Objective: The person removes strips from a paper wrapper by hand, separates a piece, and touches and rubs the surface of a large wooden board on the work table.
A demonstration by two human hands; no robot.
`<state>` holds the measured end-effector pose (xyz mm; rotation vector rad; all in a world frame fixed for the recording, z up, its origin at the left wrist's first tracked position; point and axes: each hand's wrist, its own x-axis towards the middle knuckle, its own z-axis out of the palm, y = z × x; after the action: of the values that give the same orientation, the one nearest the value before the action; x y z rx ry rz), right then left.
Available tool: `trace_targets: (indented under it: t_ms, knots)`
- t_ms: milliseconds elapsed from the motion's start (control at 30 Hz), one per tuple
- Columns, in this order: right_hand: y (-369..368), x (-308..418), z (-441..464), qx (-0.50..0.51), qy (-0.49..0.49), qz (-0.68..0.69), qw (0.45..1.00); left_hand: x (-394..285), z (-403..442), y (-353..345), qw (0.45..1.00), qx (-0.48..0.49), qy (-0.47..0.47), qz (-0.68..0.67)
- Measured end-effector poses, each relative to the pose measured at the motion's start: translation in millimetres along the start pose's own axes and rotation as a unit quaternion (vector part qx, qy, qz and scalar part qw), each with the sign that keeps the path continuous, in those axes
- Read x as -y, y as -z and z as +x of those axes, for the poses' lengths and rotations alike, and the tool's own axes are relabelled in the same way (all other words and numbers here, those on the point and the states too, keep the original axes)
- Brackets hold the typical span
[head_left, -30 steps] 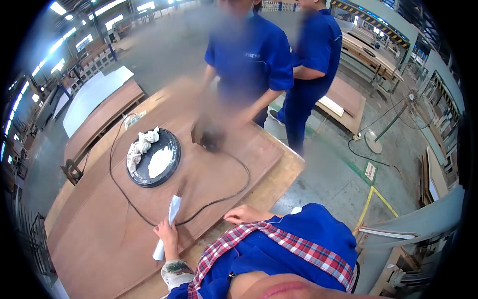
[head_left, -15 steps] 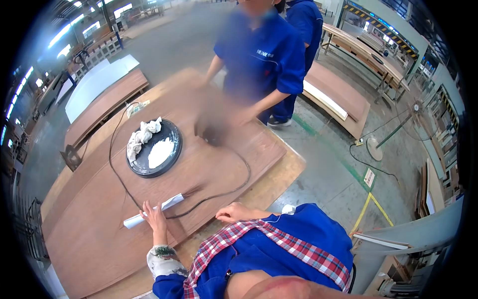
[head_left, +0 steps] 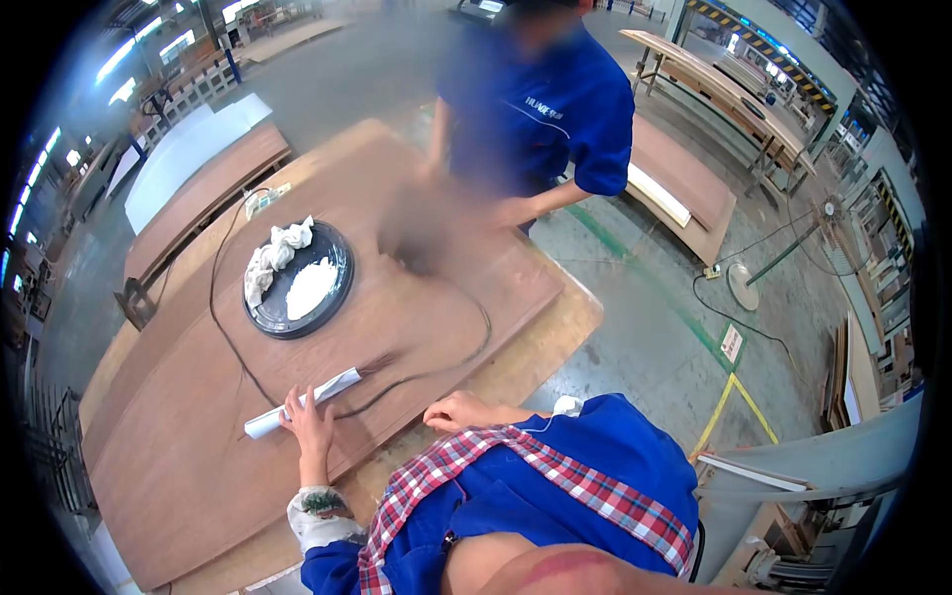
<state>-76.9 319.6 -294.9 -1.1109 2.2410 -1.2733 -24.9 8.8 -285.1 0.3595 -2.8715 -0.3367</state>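
Note:
My left hand (head_left: 310,420) lies over a brush wrapped in white paper (head_left: 339,385), thumb and fingers around the roll. Dark thin bristles stick out of its right end, over the brown wood panel (head_left: 188,476). Curled in a loose fist, my right hand (head_left: 458,410) rests at the panel's near edge, close to my body. I see nothing in it, though its palm is hidden. A black cable (head_left: 436,376) runs past the brush. Farther off on the panel stands a round black tray (head_left: 335,246) holding a crumpled white cloth (head_left: 280,248) and white powder or paste (head_left: 311,288).
Across the panel a co-worker in blue (head_left: 585,99) leans over a dark blurred object (head_left: 407,246). Stacked boards (head_left: 213,188) stand at the left and more boards (head_left: 674,178) at the right. A stand with a round base (head_left: 742,288) is on the floor.
The view has shifted slightly, and the co-worker leans farther forward and to the right. My left hand stays on the brush; my right hand keeps its place.

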Motion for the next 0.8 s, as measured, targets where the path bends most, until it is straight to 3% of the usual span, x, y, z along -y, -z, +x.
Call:
trace_targets:
  t_ms: [100,233,300,333,433,533,800]
  knots:
    - [1,0,1,0.010,-0.004,-0.005,1.000,-24,18,37,0.992,-0.070,-0.079,-0.071]
    - [3,1,0,0.019,-0.010,-0.024,0.999,-84,38,159,0.954,-0.199,-0.166,-0.149]
    - [3,-1,-1,0.029,-0.019,-0.018,0.999,-110,31,230,0.894,-0.260,-0.195,-0.308]
    - [4,0,0,0.035,-0.019,-0.010,0.999,-96,27,253,0.826,-0.311,-0.267,-0.387]
    - [-4,-11,2,0.040,0.004,-0.013,0.999,-96,14,360,0.748,-0.421,-0.447,-0.253]
    - [-9,-19,-1,0.045,-0.015,-0.004,0.999,-124,7,376,0.700,-0.425,-0.535,-0.207]
    - [0,-7,-3,0.064,-0.044,0.000,0.997,-149,8,356,0.685,-0.408,-0.569,-0.202]
